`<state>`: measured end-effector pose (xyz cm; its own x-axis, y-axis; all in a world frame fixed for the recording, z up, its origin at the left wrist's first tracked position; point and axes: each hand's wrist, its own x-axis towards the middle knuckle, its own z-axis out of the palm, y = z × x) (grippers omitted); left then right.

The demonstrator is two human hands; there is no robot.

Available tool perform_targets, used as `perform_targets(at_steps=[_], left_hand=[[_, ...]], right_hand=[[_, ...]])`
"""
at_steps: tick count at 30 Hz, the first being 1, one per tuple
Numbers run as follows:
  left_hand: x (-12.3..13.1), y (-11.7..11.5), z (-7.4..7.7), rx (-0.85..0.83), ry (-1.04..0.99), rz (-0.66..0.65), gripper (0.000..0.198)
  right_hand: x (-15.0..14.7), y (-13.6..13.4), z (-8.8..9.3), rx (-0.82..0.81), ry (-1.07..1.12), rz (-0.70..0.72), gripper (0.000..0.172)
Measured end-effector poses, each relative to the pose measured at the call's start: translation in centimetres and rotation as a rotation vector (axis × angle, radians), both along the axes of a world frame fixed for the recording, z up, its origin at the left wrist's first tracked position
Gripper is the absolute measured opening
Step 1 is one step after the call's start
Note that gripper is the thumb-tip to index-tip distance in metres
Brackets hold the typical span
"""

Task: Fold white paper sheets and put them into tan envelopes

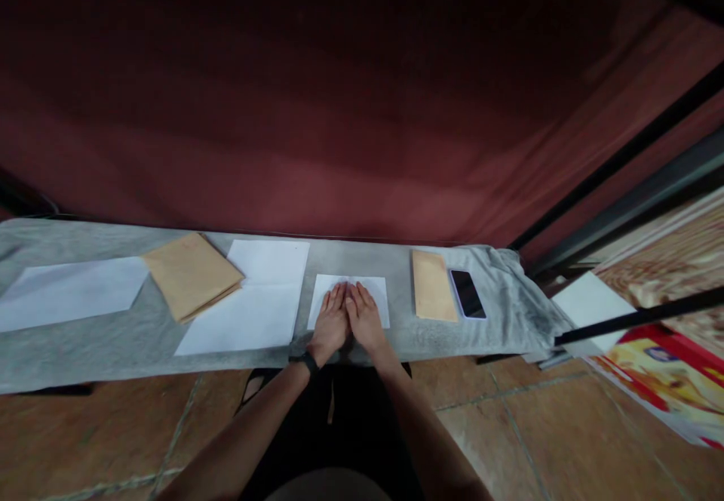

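A white sheet of paper (380,290) lies on the grey cloth-covered table (362,256) in front of me. My left hand (332,318) lies flat on its left half, fingers stretched away from me, with a dark band on the wrist. Beside it my right hand (363,315) rests flat on the same sheet, its fingers also stretched out. The two hands nearly meet at the middle of the sheet. Neither one holds anything; the part of the paper beneath them is hidden.
Left of the hands are large white sheets (263,297), brown envelopes (189,275) and another white sheet (73,292). To the right lie a brown envelope (434,286) and a phone (467,293). A red-and-yellow box (667,380) stands beyond the table's right end.
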<state>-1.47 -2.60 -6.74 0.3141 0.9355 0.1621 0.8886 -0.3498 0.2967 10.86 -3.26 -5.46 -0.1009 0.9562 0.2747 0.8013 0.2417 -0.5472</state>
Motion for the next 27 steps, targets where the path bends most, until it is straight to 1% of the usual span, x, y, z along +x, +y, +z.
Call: perform_targets(at_steps=[3, 7, 10, 13, 15, 20, 23, 25, 27], left_hand=[[-0.1, 0.8, -0.5, -0.009, 0.049, 0.027, 0.061], [-1.4, 1.3, -0.8, 0.042, 0.039, 0.077, 0.06], [-1.9, 1.4, -1.1, 0.063, 0.013, 0.162, 0.062], [-1.9, 1.5, -1.4, 0.093, -0.003, 0.231, 0.064], [-1.7, 1.6, -1.4, 0.1, -0.007, 0.252, 0.065], [-1.6, 1.6, -1.3, 0.088, 0.016, 0.257, 0.068], [-1.5, 1.6, -1.2, 0.095, 0.02, 0.252, 0.068], [-1.6, 1.6, -1.3, 0.103, 0.009, 0.252, 0.067], [-1.6, 1.6, -1.3, 0.103, 0.0, 0.259, 0.067]], right_hand=[[-0.9, 0.9, -0.5, -0.067, -0.133, 0.01, 0.048], [0.3, 1.4, -1.3, -0.071, -0.259, -0.035, 0.049], [1.6, 1.5, -1.9, -0.053, -0.27, -0.097, 0.052], [2.6, 1.6, -2.4, -0.017, -0.255, -0.162, 0.056], [3.3, 1.4, -2.7, 0.012, -0.248, -0.191, 0.057], [4.6, 0.6, -3.2, 0.053, -0.235, -0.231, 0.059], [4.2, 0.9, -2.8, 0.044, -0.223, -0.265, 0.056], [3.0, 1.5, -2.2, 0.012, -0.212, -0.27, 0.054], [1.3, 2.3, -1.6, -0.018, -0.198, -0.21, 0.053]])
